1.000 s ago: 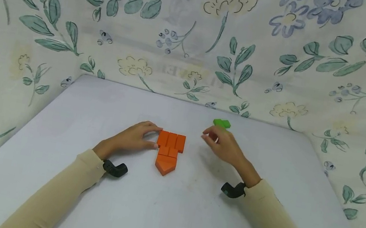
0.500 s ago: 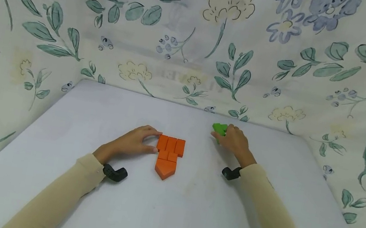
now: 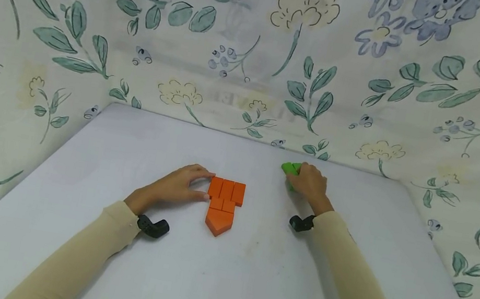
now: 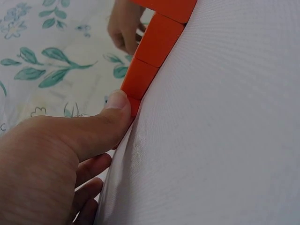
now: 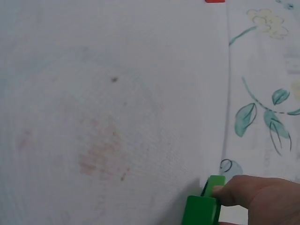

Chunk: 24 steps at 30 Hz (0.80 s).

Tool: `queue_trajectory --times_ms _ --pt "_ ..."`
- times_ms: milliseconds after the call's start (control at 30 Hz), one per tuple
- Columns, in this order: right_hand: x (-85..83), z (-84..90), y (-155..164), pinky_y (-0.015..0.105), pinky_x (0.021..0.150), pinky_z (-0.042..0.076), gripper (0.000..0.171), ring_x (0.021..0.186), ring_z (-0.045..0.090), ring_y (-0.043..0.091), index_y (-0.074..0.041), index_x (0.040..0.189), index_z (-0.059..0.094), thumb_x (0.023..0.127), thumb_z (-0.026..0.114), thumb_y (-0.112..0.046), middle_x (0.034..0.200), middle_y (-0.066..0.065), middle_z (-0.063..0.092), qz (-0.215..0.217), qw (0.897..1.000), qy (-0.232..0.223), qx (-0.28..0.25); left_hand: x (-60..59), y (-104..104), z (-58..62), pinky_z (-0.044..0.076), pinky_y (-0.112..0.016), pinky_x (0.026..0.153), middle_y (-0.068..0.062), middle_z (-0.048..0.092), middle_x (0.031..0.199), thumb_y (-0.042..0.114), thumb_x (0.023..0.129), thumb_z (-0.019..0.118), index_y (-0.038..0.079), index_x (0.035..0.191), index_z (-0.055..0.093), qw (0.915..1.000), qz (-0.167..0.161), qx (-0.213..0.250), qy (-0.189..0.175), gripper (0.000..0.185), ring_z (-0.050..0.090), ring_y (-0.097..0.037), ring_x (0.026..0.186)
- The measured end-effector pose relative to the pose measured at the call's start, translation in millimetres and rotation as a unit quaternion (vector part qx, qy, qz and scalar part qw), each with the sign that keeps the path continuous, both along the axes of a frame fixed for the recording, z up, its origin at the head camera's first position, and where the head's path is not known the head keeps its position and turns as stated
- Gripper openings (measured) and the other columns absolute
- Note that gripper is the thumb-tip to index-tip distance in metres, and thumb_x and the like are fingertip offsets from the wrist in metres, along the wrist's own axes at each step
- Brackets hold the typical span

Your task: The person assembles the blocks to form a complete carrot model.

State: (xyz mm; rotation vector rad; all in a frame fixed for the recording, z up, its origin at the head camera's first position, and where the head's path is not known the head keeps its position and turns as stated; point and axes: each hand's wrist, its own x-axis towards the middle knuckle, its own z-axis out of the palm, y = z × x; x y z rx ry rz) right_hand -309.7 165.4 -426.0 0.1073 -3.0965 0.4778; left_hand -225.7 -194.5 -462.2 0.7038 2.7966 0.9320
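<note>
In the head view, orange blocks (image 3: 227, 190) lie fitted together on the white table, ending in a pointed block (image 3: 219, 222) towards me. My left hand (image 3: 174, 185) rests beside them, thumb and forefinger spread and touching the left block's near and far corners. The left wrist view has the left thumb (image 4: 115, 105) against an orange block's side (image 4: 147, 77). Near the table's back edge, my right hand (image 3: 310, 182) grips a green block (image 3: 290, 169). At least two green pieces (image 5: 200, 210) show in the right wrist view, the thumb pressing one; the other fingers are mostly hidden.
A floral cloth (image 3: 233, 74) stands behind and beside the white table (image 3: 217, 283). Dark devices are strapped to the left wrist (image 3: 153, 227) and right wrist (image 3: 301, 223). Small stains (image 5: 103, 145) mark the table surface.
My right hand has moved away from me and to the right, from just short of the green blocks to gripping one. The left hand and the orange blocks have stayed in place.
</note>
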Motion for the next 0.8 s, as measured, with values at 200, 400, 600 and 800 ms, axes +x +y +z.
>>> queue_trajectory --times_ms 200,400,600,800 --pt "0.2 6.9 -1 0.048 0.086 0.052 0.042 0.093 0.06 0.03 0.004 0.116 0.063 0.095 0.063 -0.032 0.107 0.017 0.065 0.017 0.999 0.022 -0.043 1.9 2 4.0 0.036 -0.055 0.116 -0.009 0.049 0.148 0.043 0.09 0.072 0.019 0.147 0.051 1.0 -0.004 0.001 0.003 0.066 0.043 -0.031 0.141" --pt "0.3 17.2 -9 0.047 0.089 0.054 0.041 0.104 0.062 0.032 0.002 0.121 0.064 0.096 0.066 -0.031 0.117 0.017 0.066 0.078 0.993 0.042 -0.083 3.8 2 5.1 0.036 -0.055 0.116 -0.01 0.049 0.148 0.044 0.09 0.073 0.018 0.147 0.051 1.0 -0.001 0.002 0.003 0.066 0.043 -0.031 0.14" --pt "8.0 31.2 -25 0.045 0.091 0.055 0.039 0.106 0.063 0.032 0.0 0.122 0.066 0.096 0.067 -0.028 0.121 0.017 0.067 0.132 0.986 0.044 -0.093 3.1 2 2.9 0.037 -0.056 0.116 -0.009 0.05 0.147 0.045 0.089 0.073 0.019 0.146 0.052 1.0 -0.001 0.006 0.007 0.066 0.044 -0.031 0.14" --pt "12.6 37.4 -42 0.04 0.09 0.056 0.038 0.102 0.062 0.028 -0.003 0.124 0.066 0.096 0.068 -0.028 0.12 0.014 0.066 0.15 0.983 0.024 -0.107 2.1 2 2.0 0.039 -0.055 0.115 -0.009 0.052 0.145 0.043 0.089 0.074 0.017 0.146 0.052 0.9999 -0.002 0.004 0.011 0.066 0.046 -0.03 0.138"
